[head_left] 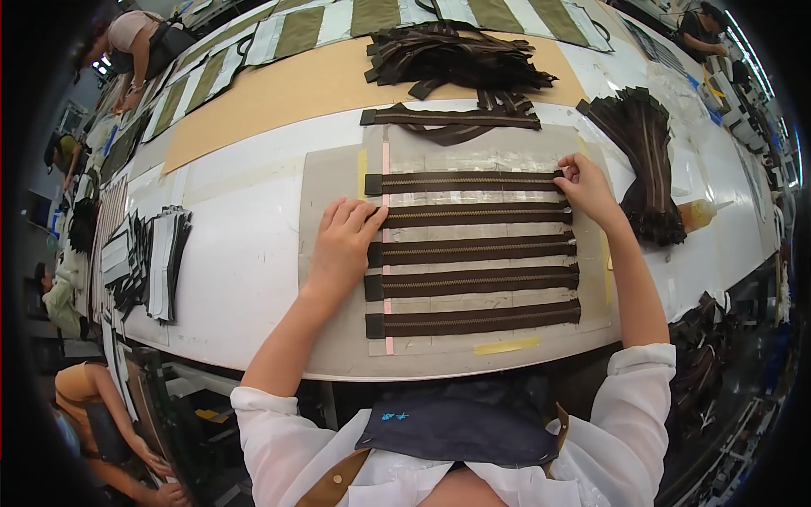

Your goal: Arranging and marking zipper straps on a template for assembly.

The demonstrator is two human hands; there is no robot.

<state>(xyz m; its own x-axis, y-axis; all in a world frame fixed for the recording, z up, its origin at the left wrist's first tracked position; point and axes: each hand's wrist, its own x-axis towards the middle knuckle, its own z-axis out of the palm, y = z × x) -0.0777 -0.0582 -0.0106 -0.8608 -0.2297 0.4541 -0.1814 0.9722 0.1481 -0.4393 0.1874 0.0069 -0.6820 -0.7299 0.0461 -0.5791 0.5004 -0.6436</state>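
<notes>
Several dark brown zippers with brass-coloured teeth lie in parallel rows on a grey board (338, 169). The top zipper (465, 182) has a dark square tab at its left end. At its right end my right hand (589, 193) pinches the tape between thumb and fingers. My left hand (340, 245) rests with its fingers extended at the left end of the second zipper (473, 214), covering most of that end's tab. Below are the third zipper (477, 250) and two more rows, untouched.
Behind the board are a loose zipper (456, 117) and a heaped zipper pile (456, 59). A zipper bundle (646, 160) and a nozzled bottle (699, 215) stand right. Dark-and-white strips (167, 262) are stacked left. Green-and-white fabric panels (376, 15) line the far side. Other people work around.
</notes>
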